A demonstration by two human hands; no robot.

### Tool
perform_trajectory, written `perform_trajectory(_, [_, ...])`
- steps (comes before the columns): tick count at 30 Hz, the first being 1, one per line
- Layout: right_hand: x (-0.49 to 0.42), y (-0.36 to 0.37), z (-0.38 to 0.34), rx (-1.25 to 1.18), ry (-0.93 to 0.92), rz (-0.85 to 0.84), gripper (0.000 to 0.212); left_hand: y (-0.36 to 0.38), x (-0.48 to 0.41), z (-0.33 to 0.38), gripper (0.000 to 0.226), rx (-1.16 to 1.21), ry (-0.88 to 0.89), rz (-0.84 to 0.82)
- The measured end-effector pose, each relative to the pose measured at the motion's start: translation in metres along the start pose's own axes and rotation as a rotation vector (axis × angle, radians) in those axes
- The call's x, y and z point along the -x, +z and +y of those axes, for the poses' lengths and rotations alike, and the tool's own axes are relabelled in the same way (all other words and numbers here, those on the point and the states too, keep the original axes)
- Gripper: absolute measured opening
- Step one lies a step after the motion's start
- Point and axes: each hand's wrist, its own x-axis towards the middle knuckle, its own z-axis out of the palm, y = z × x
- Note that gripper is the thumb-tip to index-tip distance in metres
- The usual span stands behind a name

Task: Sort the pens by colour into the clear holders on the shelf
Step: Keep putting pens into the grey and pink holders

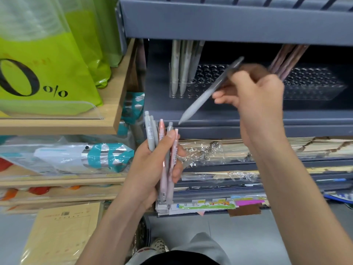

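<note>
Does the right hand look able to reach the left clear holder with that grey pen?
Likely yes: right hand holds the grey pen just before the left holder, nothing between; the shelf above hangs low.

Stationery shop. Grey metal shelving (229,25) stocked with pens (179,69) in 2 clear holders (202,91); shrink-wrapped paper packs (229,150) stacked below; green bags (57,77) printed "0%" on wooden display shelf (114,96) alongside.

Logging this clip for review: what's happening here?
A person is sorting pens at a grey shelf. The left grip holds a bundle of grey and pink pens. The right grip pinches a single grey pen, slanted, in front of the left clear holder, which has a few grey pens standing in it. The right clear holder has pinkish pens.
</note>
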Motion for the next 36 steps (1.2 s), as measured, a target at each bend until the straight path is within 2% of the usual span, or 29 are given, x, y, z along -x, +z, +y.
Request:
perform_trajectory(4, [-0.01,-0.005,-0.005,0.03,-0.206,0.165,0.017,0.001,0.002,0.001,0.027,0.085,-0.048,0.008])
perform_trajectory(9, [-0.023,-0.002,-0.008,0.287,-0.307,0.278,0.019,0.001,0.005,0.002,0.037,0.106,-0.121,-0.015])
perform_trajectory(13, [-0.031,0.01,-0.006,0.394,-0.316,0.2,0.006,0.001,0.006,0.003,0.029,0.097,-0.141,-0.023])
perform_trajectory(17, [-0.042,0.024,-0.004,0.44,-0.272,0.086,0.022,0.001,0.008,0.002,0.025,0.09,-0.15,-0.02])
perform_trajectory(26, [-0.065,0.043,-0.003,0.694,-0.218,-0.011,0.021,-0.001,0.011,-0.001,0.022,0.097,-0.132,-0.017])
perform_trajectory(28, [-0.068,0.041,-0.001,0.711,-0.265,0.011,0.025,-0.002,0.012,-0.002,0.021,0.096,-0.129,-0.014])
perform_trajectory(32, [-0.064,0.041,0.001,0.895,-0.34,0.051,0.036,-0.001,0.012,-0.004,0.021,0.093,-0.129,-0.011])
perform_trajectory(36, [-0.059,0.044,0.005,0.772,-0.386,0.076,0.034,0.0,0.013,-0.006,0.019,0.088,-0.14,-0.01])
